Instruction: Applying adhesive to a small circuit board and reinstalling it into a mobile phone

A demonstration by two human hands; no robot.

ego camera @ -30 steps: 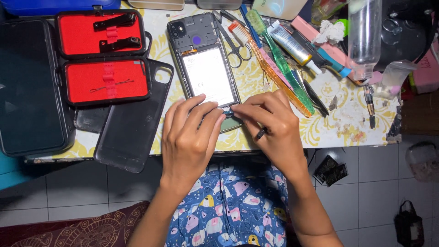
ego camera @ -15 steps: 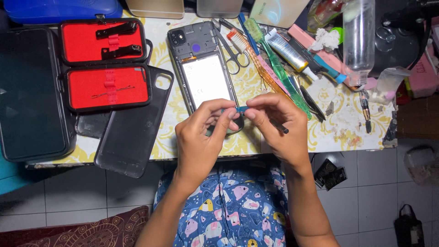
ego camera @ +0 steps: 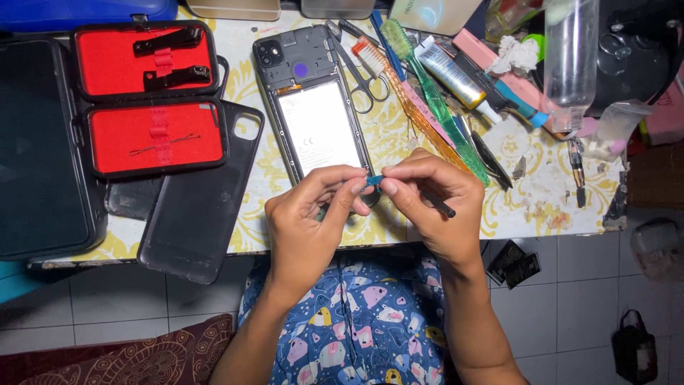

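Note:
A phone (ego camera: 313,114) with its back cover off lies on the patterned table (ego camera: 541,192), its white battery showing. Just in front of its lower end, my left hand (ego camera: 306,221) and my right hand (ego camera: 431,203) meet, both pinching a tiny blue part (ego camera: 373,180) between thumb and forefinger. My right hand also keeps a thin black tool (ego camera: 440,207) tucked in its fingers, the tip poking out to the right. A black phone back cover (ego camera: 199,207) lies left of my left hand, hanging over the table edge.
An open red-lined tool case (ego camera: 153,100) sits at the left beside a large dark case (ego camera: 39,142). Scissors (ego camera: 360,64), a green toothbrush (ego camera: 434,100), a glue tube (ego camera: 456,75), tweezers and a clear bottle (ego camera: 570,57) crowd the right. Tiled floor lies below.
My hands have lifted off the phone's lower end and come together above the table edge, now pinching the small blue part between them.

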